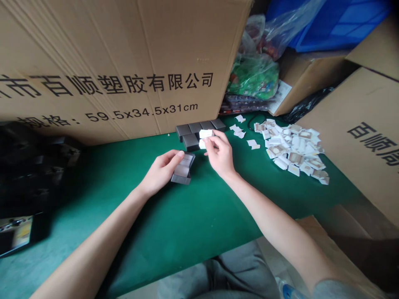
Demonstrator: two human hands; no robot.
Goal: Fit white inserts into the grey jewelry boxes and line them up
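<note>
My left hand point(162, 172) grips a small dark grey box point(181, 178), thumb on its near rim. A pale folded insert lies inside that box. Just to the right, my right hand point(218, 153) pinches a folded white paper piece point(205, 133) between thumb and fingers, above the green table. Behind both hands, several closed dark grey boxes point(190, 141) stand grouped against a large carton. Part of that group is hidden by the white piece and my right fingers.
A heap of folded white pieces point(294, 145) lies at right on the green table point(174, 232), with a few loose ones nearby. A big carton point(124, 54) walls the back; another carton point(368, 124) stands at right. Black trays point(28, 178) fill the left. Bagged green items point(254, 77) sit behind.
</note>
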